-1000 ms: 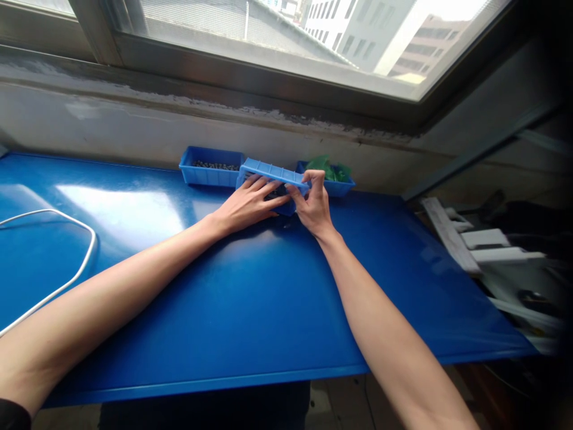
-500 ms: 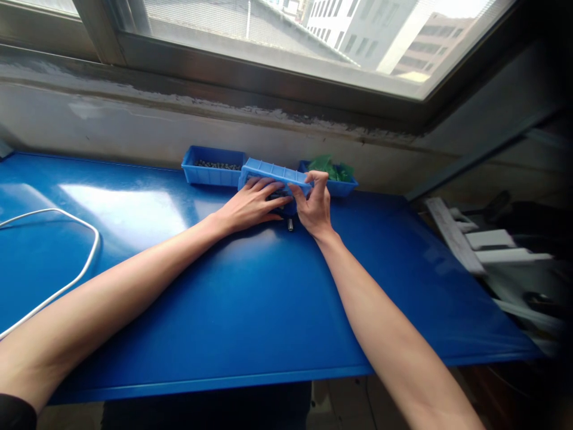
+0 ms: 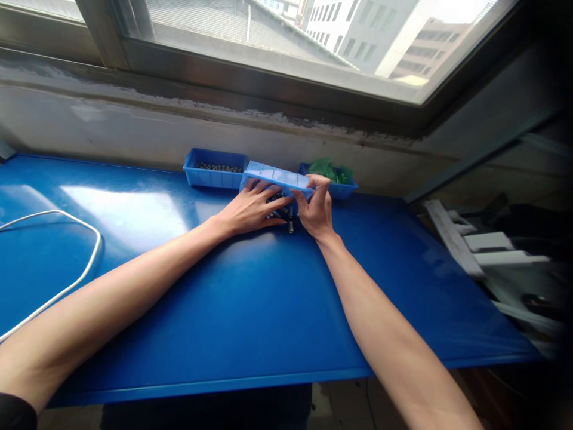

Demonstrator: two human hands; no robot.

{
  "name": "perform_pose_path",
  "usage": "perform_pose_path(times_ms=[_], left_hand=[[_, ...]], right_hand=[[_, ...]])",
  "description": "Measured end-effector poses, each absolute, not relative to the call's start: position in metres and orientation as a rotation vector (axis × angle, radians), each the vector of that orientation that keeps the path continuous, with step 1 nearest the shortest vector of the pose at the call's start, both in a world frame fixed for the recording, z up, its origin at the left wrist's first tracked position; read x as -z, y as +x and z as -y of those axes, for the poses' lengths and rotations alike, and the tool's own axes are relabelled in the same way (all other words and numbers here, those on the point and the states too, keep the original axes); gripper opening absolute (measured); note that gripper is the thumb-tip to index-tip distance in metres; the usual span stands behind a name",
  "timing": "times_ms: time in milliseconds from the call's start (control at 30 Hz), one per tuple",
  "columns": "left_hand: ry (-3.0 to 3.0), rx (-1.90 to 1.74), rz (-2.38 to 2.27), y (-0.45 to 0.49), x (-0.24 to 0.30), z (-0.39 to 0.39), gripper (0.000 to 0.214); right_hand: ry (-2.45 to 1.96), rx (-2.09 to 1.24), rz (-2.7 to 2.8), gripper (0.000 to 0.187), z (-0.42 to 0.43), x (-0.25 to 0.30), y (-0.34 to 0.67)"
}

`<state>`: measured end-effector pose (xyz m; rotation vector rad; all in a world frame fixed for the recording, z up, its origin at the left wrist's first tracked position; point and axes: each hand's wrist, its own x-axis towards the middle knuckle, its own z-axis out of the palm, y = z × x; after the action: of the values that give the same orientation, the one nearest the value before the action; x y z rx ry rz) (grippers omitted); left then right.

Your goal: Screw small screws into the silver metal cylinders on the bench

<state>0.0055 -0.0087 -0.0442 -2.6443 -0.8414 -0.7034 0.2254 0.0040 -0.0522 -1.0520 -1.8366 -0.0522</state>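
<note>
A blue plastic bin (image 3: 277, 175) is tipped toward me at the back of the blue table (image 3: 250, 298), its ribbed underside facing up. My right hand (image 3: 319, 209) grips the bin's right end, thumb below and fingers over the rim. My left hand (image 3: 250, 209) lies over the bin's mouth with fingers stretched out, resting on the small dark metal parts (image 3: 286, 216) that spill from it. One small cylindrical part (image 3: 290, 226) lies on the table between my hands.
A blue bin of small dark parts (image 3: 213, 168) stands to the left against the wall; a blue bin with green bags (image 3: 332, 177) stands to the right. A white cable (image 3: 67, 263) loops at the far left. Grey metal pieces (image 3: 483, 251) lie off the table's right edge.
The bin has tipped further toward me and more small metal parts have come out under my left fingers. One part rolled onto the table between my hands.
</note>
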Motion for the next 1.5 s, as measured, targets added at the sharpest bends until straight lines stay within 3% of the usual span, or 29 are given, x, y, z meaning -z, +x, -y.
perform_pose_path(times_ms=[400,1500], left_hand=[[-2.670,0.677,0.918,0.007,0.044,0.012,0.052],[-2.813,0.730,0.967,0.005,0.039,0.018,0.058]], right_hand=[[-0.950,0.198,1.878,0.027,-0.008,0.054,0.227],[-1.058,0.071,1.876,0.035,0.000,0.050,0.232]])
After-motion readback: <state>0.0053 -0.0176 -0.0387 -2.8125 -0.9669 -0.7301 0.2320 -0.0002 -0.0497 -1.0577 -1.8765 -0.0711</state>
